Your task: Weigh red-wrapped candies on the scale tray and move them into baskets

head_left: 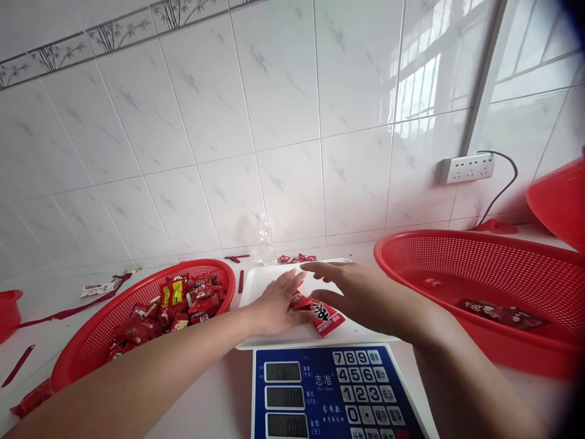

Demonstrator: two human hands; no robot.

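Note:
A white weighing tray sits behind the blue keypad panel of a digital scale. Small red snack packets with black and white lettering lie on that tray. Over the packets' left side rests my left hand, fingers stretched out and thumb apart, partly covering them. From the right reaches my right hand, its fingers extended and thumb apart, just above the packets. Both hands hide part of the pile, so its full extent does not show.
A red perforated basket full of red packets stands left. Another red basket, holding a dark red bag and a small packet, stands right. A clear plastic bottle and more red packets are behind the tray. A power strip hangs on the tiled wall.

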